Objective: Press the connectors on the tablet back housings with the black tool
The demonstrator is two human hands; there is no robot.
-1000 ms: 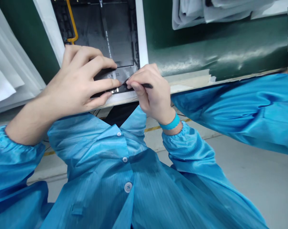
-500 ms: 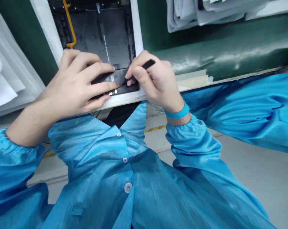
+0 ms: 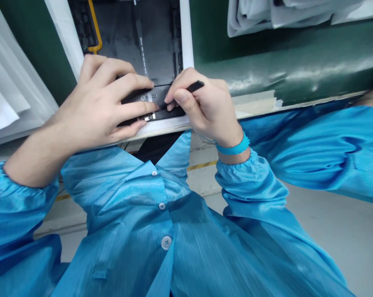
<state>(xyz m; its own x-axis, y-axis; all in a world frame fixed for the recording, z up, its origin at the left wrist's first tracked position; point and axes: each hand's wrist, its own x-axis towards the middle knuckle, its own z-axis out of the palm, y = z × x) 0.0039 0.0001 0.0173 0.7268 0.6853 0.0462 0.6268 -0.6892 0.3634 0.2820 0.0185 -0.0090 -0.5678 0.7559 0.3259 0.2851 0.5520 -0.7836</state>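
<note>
My left hand (image 3: 96, 103) lies over a flat black module (image 3: 171, 110), with its fingers pressed on the module's top and near edge. A small white label and a metallic connector (image 3: 147, 117) show by my fingertips. My right hand (image 3: 201, 109) pinches a slim black pointed tool (image 3: 195, 86), and its fine tip reaches down to the module beside my left fingers. The module sits at the near end of an opened device in a white frame (image 3: 186, 41), with a dark inner panel (image 3: 137, 41) and a yellow cable (image 3: 95, 29). My hands hide part of the module.
A green mat (image 3: 282, 70) runs right of the device, with folded grey-white cloth (image 3: 282, 12) beyond it. White sheets (image 3: 10, 82) lie at the left. Another person's blue sleeve (image 3: 310, 144) and hand (image 3: 372, 98) reach in at the right.
My right hand has risen and turned, so the tool now slants up-right instead of lying nearly flat. My left hand stays on the module. Another person's hand has appeared at the right edge.
</note>
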